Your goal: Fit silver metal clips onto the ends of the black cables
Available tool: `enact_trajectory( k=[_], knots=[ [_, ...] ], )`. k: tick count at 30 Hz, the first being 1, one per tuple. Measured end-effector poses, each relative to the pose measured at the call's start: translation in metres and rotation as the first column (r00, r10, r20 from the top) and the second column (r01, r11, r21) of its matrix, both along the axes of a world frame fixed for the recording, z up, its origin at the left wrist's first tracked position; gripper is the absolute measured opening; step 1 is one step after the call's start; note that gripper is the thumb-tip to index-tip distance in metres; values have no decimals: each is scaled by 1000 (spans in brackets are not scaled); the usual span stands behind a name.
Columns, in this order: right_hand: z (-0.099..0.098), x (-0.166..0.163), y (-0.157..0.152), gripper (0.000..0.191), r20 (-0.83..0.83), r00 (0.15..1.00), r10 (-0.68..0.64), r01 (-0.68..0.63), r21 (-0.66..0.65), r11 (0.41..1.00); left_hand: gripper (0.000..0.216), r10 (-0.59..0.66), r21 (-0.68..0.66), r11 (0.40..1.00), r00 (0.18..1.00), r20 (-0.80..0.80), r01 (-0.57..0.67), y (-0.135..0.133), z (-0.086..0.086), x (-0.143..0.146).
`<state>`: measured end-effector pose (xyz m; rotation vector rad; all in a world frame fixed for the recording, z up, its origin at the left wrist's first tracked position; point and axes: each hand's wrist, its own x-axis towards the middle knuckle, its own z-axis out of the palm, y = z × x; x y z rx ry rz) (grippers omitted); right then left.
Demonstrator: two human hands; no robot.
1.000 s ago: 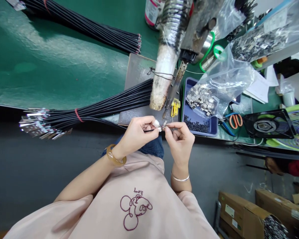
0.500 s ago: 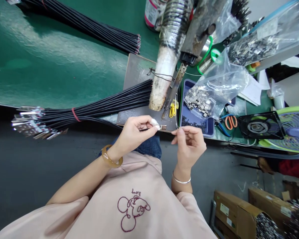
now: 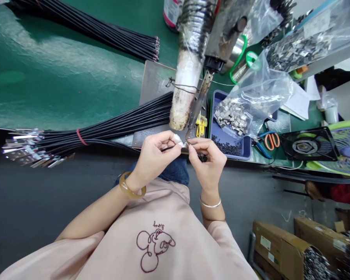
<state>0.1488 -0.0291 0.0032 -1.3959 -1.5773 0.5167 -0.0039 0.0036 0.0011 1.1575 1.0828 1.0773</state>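
My left hand (image 3: 154, 155), with white wrapping on a fingertip, pinches a black cable (image 3: 168, 147) near its end. The cable trails left toward a red-banded bundle of black cables (image 3: 125, 120) with flat metal connectors (image 3: 26, 146). Beside it, my right hand (image 3: 208, 155) is closed, its thumb and forefinger pinching a thin silvery strand that looks like solder wire; its tip meets the cable end. Just above both hands is the tip of a soldering iron (image 3: 200, 95), pointing down. Whether the tip touches the cable end, I cannot tell.
A white wrapped cylinder (image 3: 185, 74) hangs beside the iron. Right are a blue tray (image 3: 246, 147) with small parts, a solder spool (image 3: 242, 70), orange-handled pliers (image 3: 270, 140) and a black fan (image 3: 307, 146). Another cable bundle (image 3: 105, 29) lies at the back left.
My right hand has moved left with the strand, from apart to right beside my left hand. My left hand stays pinched on the cable, nearly in place under the iron tip.
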Motion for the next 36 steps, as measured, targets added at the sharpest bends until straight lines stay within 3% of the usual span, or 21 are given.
enact_trajectory(
  k=[7,14,26,36],
  knots=[
    [8,-1,6,9,30,999,25,-27,59,998,11,24,28,999,999,-40,-23,-1,4,0],
    [11,2,8,10,19,999,45,-45,-13,999,11,20,21,1000,999,-44,-19,-1,2,1],
    [15,2,12,11,83,993,89,-92,34,995,12,36,36,999,997,-72,-33,-1,5,1],
    [19,7,0,11,216,969,121,-130,29,991,12,-57,22,998,995,-78,59,-7,2,-2]
  ],
)
